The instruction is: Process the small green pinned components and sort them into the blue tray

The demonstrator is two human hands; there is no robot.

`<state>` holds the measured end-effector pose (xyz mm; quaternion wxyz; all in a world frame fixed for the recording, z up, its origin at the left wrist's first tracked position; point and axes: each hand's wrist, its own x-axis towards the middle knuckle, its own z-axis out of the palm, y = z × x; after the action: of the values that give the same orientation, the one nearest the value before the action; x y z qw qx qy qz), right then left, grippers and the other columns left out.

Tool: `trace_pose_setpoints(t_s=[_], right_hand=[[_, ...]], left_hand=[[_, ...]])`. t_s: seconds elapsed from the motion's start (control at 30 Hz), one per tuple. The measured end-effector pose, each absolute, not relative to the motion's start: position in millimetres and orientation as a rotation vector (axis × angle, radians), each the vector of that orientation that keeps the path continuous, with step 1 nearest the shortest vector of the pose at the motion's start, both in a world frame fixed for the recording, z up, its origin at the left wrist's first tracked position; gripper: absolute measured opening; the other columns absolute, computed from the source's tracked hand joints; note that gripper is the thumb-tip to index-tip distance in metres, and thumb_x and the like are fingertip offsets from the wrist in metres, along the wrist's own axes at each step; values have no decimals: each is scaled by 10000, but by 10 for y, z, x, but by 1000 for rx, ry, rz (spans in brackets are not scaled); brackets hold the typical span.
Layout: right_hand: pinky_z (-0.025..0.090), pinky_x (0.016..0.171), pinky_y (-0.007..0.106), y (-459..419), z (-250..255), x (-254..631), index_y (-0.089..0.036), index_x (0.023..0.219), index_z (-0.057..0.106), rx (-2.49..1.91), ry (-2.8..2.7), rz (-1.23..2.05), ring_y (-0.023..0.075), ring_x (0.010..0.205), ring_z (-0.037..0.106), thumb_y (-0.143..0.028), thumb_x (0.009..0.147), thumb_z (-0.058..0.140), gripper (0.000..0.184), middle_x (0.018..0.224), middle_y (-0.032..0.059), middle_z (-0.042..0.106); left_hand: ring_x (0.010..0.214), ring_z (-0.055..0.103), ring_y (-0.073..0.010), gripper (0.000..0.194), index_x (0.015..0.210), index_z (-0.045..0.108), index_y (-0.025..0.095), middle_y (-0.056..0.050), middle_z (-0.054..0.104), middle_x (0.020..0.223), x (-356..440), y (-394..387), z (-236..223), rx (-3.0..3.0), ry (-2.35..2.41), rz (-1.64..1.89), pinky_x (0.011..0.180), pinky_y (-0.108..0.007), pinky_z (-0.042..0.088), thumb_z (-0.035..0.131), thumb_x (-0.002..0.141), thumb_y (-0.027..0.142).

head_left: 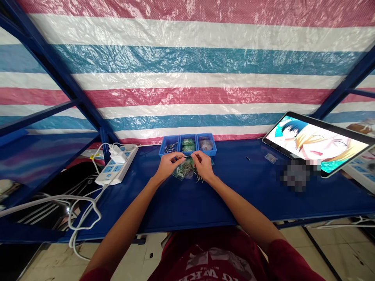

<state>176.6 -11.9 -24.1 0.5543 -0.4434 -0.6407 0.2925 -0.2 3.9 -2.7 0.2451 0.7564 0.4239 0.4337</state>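
Note:
My left hand [167, 165] and my right hand [204, 165] are raised close together over the blue table [240, 195], fingers pinched. Between them runs a thin metal pin [187, 156] that both hands grip at its ends. Under the hands lies a heap of small green parts and metal pins [185, 171]. Just behind stands a blue three-compartment tray [188, 144] with pins on the left, green parts in the middle and clear bits on the right.
A white power strip [116, 165] with plugs and cables lies at the left. A tablet [318, 143] showing a cartoon leans at the right. A small clear bag [270, 158] and a loose pin [247, 158] lie near it. A striped tarp hangs behind.

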Motion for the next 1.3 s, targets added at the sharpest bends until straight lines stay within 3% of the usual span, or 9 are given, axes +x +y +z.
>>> trace_pose_setpoints(t_s=[0.37,0.7,1.07,1.3], right_hand=[[449,586,256,-104,-279,1758,-190,908,625,-1008,-1549,677,145,612,577,-376,882,509,221,778,26,648],[447,605,261,-102,-261,1771,-185,862,616,-985,-1643,643,147,623,566,-362,887,505,210,788,32,641],[415,600,264,-112,-224,1785,-198,803,590,-1081,-1569,645,145,523,536,-416,928,428,299,541,-29,526],[407,571,257,-111,-257,1756,-203,747,572,-1044,-1583,730,141,498,538,-437,923,437,323,534,-34,519]], left_hand=[[657,633,-157,319,778,688,157,-38,702,729,-18,46,-32,2146,1195,1200,611,-238,479,539,884,418],[610,615,-141,347,723,667,157,-24,671,660,-1,46,-51,2062,1199,1227,564,-221,475,529,892,428],[716,649,-171,268,907,748,168,-63,730,850,24,61,-127,1969,1126,1329,544,-230,491,668,799,400],[530,543,-102,276,846,762,155,-71,714,853,95,59,-123,1792,1031,1375,451,-224,456,686,779,412]])
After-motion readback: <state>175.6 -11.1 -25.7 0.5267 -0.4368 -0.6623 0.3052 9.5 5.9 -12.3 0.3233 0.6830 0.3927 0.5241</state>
